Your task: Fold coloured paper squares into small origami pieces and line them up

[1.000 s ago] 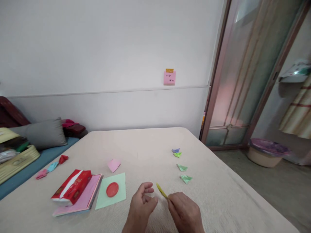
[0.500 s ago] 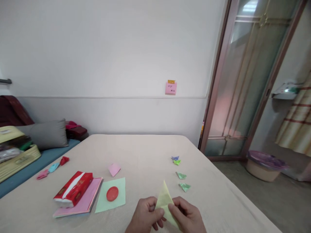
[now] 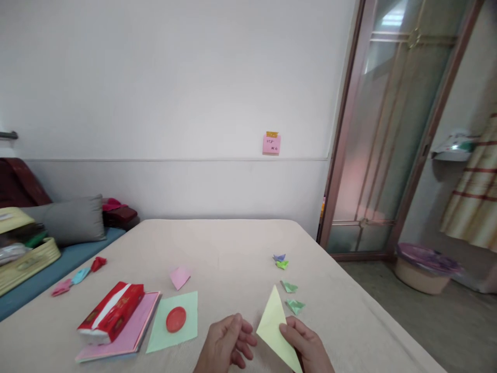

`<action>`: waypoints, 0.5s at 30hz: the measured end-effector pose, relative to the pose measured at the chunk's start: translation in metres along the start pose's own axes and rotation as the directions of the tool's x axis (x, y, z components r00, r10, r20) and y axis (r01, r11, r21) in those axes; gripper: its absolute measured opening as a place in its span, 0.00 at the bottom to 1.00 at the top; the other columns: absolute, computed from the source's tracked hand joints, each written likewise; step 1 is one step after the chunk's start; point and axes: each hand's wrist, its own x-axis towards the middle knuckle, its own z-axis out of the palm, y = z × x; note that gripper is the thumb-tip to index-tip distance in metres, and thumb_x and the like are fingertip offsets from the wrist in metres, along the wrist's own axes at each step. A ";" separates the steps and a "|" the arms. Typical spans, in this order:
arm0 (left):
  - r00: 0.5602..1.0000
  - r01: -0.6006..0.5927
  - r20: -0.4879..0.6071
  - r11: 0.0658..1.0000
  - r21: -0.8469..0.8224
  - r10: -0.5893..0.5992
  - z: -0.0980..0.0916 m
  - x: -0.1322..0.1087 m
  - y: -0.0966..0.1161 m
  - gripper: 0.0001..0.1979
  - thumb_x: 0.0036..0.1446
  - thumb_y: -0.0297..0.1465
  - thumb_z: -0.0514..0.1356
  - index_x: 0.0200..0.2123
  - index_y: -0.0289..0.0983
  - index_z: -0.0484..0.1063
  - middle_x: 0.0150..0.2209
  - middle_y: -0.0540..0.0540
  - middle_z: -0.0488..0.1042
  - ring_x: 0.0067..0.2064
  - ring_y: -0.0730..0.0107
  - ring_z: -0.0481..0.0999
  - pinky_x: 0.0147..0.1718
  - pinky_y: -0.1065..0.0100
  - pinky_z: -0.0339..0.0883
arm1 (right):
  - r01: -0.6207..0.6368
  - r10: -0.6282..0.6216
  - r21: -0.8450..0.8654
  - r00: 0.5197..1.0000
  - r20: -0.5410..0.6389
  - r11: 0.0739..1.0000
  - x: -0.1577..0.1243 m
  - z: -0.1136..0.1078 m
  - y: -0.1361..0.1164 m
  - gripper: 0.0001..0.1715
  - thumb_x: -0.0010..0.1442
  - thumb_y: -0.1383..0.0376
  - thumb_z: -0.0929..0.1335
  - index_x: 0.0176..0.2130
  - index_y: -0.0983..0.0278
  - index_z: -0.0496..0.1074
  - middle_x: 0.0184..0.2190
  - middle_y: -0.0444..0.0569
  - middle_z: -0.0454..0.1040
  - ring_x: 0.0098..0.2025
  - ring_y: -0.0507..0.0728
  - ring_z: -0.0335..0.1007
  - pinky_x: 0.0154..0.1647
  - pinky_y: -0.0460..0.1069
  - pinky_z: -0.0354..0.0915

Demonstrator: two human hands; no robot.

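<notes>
The right hand (image 3: 308, 346) grips a folded pale yellow paper (image 3: 273, 322), thumb laid across its near face. The paper is tilted, one point directed upward, and is held at the near side of the table (image 3: 221, 251). The left hand (image 3: 223, 343) is open, fingers loosely bent, just beside the paper's left corner; whether the fingertips touch it cannot be determined.

Beyond the right hand lie two pale green folded pieces (image 3: 295, 306), one farther back than the other. Farther off, a bright green folded piece (image 3: 282, 264) sits close beside a purple folded piece (image 3: 279, 257).

Left of the hands, a red disc (image 3: 176, 319) rests on a light green sheet (image 3: 189, 324), with a pink paper (image 3: 180, 277) just behind the sheet. Adjacent, a red packet (image 3: 126, 311) lies on a stack of coloured sheets (image 3: 136, 331).
</notes>
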 end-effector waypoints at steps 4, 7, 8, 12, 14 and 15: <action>0.999 -0.029 0.017 0.988 0.150 0.027 0.002 0.005 0.011 0.28 0.44 0.55 0.60 0.29 0.32 0.74 0.25 0.45 0.75 0.21 0.74 0.69 0.19 0.73 0.56 | 0.079 -0.076 -0.055 0.996 0.056 0.995 0.004 0.010 -0.012 0.15 0.43 0.59 0.75 0.20 0.66 0.71 0.16 0.43 0.72 0.20 0.53 0.63 0.23 0.47 0.57; 0.998 -0.053 0.025 0.988 0.144 0.050 0.006 0.012 0.019 0.28 0.38 0.54 0.64 0.24 0.32 0.73 0.16 0.50 0.71 0.14 0.79 0.62 0.16 0.74 0.50 | 0.162 -0.148 -0.128 0.982 0.113 0.978 0.006 0.031 -0.025 0.17 0.42 0.57 0.75 0.18 0.66 0.70 0.14 0.43 0.71 0.19 0.52 0.61 0.23 0.47 0.56; 0.997 -0.074 0.013 0.990 0.124 0.073 0.007 0.015 0.022 0.28 0.37 0.54 0.64 0.22 0.32 0.72 0.14 0.51 0.69 0.13 0.79 0.61 0.15 0.74 0.50 | 0.185 -0.166 -0.143 0.977 0.134 0.972 0.006 0.038 -0.030 0.17 0.42 0.56 0.74 0.18 0.66 0.70 0.14 0.43 0.71 0.19 0.53 0.62 0.23 0.47 0.56; 0.992 -0.122 -0.018 0.988 0.095 0.125 0.003 0.022 0.028 0.27 0.38 0.55 0.64 0.19 0.33 0.69 0.12 0.52 0.67 0.13 0.79 0.60 0.16 0.74 0.50 | 0.286 -0.252 -0.207 0.952 0.175 0.936 0.007 0.062 -0.045 0.15 0.43 0.59 0.72 0.17 0.64 0.66 0.12 0.41 0.66 0.19 0.52 0.59 0.23 0.47 0.56; 0.992 -0.121 -0.030 0.987 0.103 0.125 -0.004 0.026 0.027 0.28 0.37 0.55 0.64 0.20 0.32 0.71 0.11 0.52 0.68 0.13 0.80 0.59 0.16 0.75 0.47 | 0.336 -0.297 -0.298 0.940 0.169 0.894 0.010 0.067 -0.048 0.13 0.43 0.61 0.70 0.15 0.64 0.65 0.12 0.39 0.60 0.18 0.50 0.54 0.21 0.46 0.52; 0.992 -0.115 -0.043 0.988 0.101 0.120 -0.007 0.028 0.025 0.28 0.36 0.55 0.65 0.22 0.32 0.72 0.11 0.52 0.68 0.13 0.81 0.59 0.16 0.75 0.46 | 0.352 -0.310 -0.345 0.935 0.170 0.870 0.013 0.068 -0.048 0.13 0.42 0.62 0.70 0.15 0.64 0.64 0.13 0.38 0.58 0.18 0.50 0.52 0.21 0.46 0.50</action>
